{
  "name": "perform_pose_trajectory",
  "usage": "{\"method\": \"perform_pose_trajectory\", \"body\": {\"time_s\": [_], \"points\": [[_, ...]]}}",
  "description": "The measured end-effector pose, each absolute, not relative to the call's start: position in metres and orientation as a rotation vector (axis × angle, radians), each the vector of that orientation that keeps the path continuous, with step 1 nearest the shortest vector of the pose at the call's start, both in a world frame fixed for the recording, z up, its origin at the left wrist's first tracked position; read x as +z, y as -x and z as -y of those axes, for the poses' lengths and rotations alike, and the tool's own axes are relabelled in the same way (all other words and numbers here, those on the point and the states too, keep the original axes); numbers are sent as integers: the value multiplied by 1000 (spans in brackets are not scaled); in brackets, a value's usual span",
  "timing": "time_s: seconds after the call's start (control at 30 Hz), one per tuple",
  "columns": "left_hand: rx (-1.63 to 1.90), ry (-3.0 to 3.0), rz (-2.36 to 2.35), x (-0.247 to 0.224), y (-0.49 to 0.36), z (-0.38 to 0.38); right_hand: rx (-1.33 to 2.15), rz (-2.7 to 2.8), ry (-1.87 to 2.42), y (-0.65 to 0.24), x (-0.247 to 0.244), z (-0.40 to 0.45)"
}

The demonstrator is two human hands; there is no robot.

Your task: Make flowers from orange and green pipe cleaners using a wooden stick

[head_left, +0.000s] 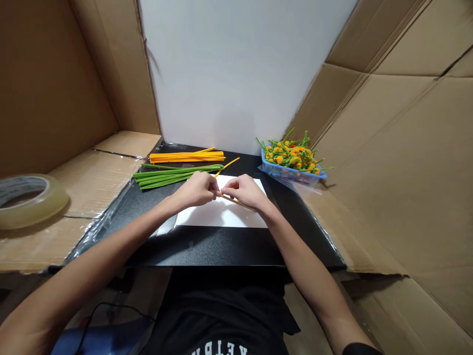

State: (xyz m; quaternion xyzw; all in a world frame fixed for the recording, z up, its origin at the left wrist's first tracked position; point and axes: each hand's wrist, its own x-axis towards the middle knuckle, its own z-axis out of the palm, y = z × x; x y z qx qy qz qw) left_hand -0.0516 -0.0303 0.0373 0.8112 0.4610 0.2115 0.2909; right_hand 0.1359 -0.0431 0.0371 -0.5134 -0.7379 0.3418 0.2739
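My left hand (195,190) and my right hand (246,192) meet above a white paper sheet (221,214), their fingertips pinching an orange pipe cleaner (236,200). One orange length runs out past my right hand toward the lower right, and another points up to the far right. The two may be one bent piece, but my fingers hide the join. Beyond the sheet lie a bundle of orange pipe cleaners (186,157) and a bundle of green pipe cleaners (166,175), both to the far left of my hands.
The sheet rests on a black mat (207,251). A blue plastic basket (284,172) of orange-and-green pipe-cleaner flowers (291,155) stands at the far right. Cardboard walls (388,148) flank the mat, and a roll of clear tape (29,202) lies on cardboard at the left.
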Motion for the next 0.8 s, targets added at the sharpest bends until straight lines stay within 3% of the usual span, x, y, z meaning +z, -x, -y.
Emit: {"method": "perform_pose_trajectory", "body": {"time_s": [0.23,0.5,0.63,0.8], "points": [[928,-2379,-1334,29,44,34,678,1935,1330,-128,43,52],[1297,-2536,-1338,10,40,26,974,1641,1190,-127,41,53],[1546,-2326,-1271,14,43,25,1095,1426,1092,-122,41,52],[1548,-1675,-1144,18,40,22,1205,1275,1053,-114,30,48]]}}
